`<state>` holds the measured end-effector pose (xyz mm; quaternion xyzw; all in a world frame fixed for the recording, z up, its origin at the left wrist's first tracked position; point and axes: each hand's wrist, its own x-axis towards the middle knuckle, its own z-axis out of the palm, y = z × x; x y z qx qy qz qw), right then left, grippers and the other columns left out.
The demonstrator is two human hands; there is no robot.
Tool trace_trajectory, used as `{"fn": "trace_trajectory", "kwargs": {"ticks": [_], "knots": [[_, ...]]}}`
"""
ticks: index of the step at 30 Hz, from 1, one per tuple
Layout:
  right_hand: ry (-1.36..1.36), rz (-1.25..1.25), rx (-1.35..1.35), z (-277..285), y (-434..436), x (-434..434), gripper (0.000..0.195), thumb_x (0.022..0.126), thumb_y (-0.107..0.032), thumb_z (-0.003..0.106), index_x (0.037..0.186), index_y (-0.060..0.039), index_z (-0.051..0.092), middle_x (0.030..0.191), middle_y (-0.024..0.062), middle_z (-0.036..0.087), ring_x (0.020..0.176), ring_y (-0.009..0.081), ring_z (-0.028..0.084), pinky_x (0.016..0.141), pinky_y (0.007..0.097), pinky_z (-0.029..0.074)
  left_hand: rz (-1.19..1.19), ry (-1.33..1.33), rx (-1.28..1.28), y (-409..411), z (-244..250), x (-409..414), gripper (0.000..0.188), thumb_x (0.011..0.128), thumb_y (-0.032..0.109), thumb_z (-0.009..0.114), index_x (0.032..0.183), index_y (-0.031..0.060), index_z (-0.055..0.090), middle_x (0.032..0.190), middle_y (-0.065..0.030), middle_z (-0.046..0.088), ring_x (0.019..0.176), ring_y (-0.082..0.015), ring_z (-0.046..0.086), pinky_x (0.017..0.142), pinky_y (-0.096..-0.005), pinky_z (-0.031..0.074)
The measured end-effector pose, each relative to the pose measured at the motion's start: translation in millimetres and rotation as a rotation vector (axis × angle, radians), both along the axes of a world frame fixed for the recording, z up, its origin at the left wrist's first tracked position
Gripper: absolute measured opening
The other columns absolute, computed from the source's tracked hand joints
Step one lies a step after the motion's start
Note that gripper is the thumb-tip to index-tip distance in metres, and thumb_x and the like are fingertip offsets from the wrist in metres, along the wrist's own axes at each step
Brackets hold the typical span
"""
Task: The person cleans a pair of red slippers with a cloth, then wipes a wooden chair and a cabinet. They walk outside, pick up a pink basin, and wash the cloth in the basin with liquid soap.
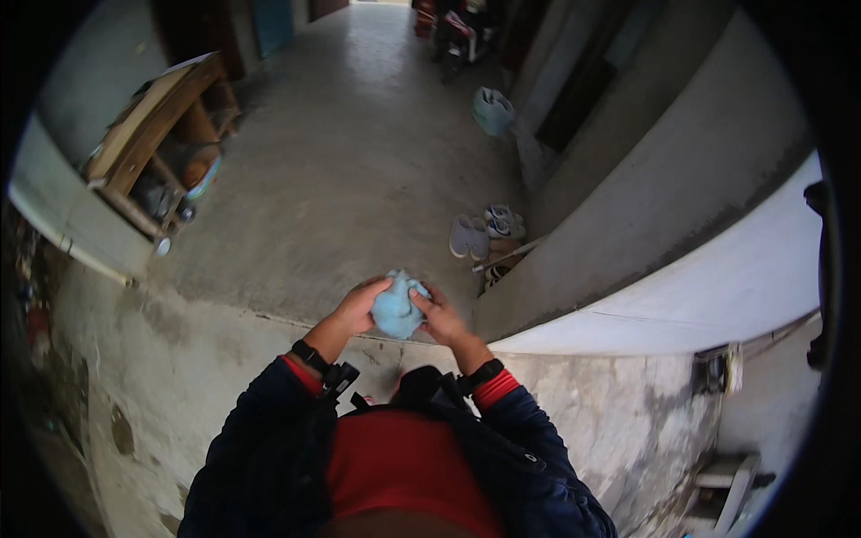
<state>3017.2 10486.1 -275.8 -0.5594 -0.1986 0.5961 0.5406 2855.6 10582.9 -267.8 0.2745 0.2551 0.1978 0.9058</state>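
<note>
A bunched light-blue cloth is held up in front of my body, above the edge between the indoor floor and the outer concrete. On its left side, my left hand grips it with the thumb along the top. From the right, my right hand clasps the same cloth, its thumb pressing into a fold. Fingers beneath the cloth are mostly hidden. Both wrists carry dark straps below the jacket cuffs.
Grey slippers and white-and-blue sneakers sit by the right wall, beside a pale stick. Farther in stand a light-blue bucket-like container and a motorbike. A wooden shelf unit lines the left wall.
</note>
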Motion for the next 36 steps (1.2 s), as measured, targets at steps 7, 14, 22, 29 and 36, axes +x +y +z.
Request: {"fn": "trace_trajectory", "kwargs": {"ticks": [7,14,22,29,36], "knots": [[-0.615,-0.347,0.268,1.1,172.8,168.5,0.021,0.082,-0.014,0.067,0.091,-0.0016,0.053,0.080,0.0007,0.057,0.074,0.0084,0.049,0.066,0.0248,0.043,-0.074,0.514,0.484,196.2,2.6,142.1,0.019,0.083,0.022,0.064,0.096,0.0158,0.052,0.094,0.0044,0.056,0.087,-0.0099,0.054,0.078,-0.0349,0.046],[-1.087,0.033,0.704,85.7,348.4,224.2,0.029,0.077,-0.011,0.066,0.102,-0.0045,0.053,0.103,0.0141,0.056,0.086,0.0308,0.057,0.076,0.0354,0.046,-0.020,0.170,-0.351,364.7,28.6,226.3,0.044,0.084,0.038,0.060,0.115,0.0089,0.050,0.119,-0.0052,0.052,0.109,-0.0202,0.049,0.090,-0.0426,0.044],[-0.780,0.603,0.477,95.6,509.6,353.2,0.020,0.084,-0.017,0.062,0.100,-0.0065,0.061,0.079,0.0078,0.063,0.067,0.0153,0.058,0.064,0.0280,0.048,-0.208,-0.258,-0.256,579.4,22.3,372.5,0.037,0.093,0.026,0.044,0.118,-0.0003,0.052,0.115,-0.0150,0.058,0.104,-0.0289,0.057,0.095,-0.0430,0.043],[-0.278,-0.328,0.049,60.1,642.9,520.4,0.036,0.090,-0.038,0.053,0.101,-0.0045,0.057,0.084,-0.0010,0.058,0.078,0.0090,0.053,0.066,0.0257,0.045,-0.490,-0.174,-0.084,699.3,47.6,570.0,0.044,0.093,0.032,0.047,0.124,0.0012,0.045,0.119,-0.0135,0.055,0.107,-0.0271,0.056,0.094,-0.0412,0.043],[-0.082,-0.565,0.174,23.6,697.5,700.9,0.013,0.085,-0.009,0.058,0.097,-0.0089,0.060,0.084,-0.0030,0.059,0.076,0.0073,0.053,0.064,0.0236,0.043,-0.706,-0.108,-0.031,791.5,40.0,768.8,0.042,0.094,0.027,0.045,0.126,-0.0003,0.041,0.120,-0.0126,0.054,0.108,-0.0268,0.055,0.093,-0.0396,0.043]]}}
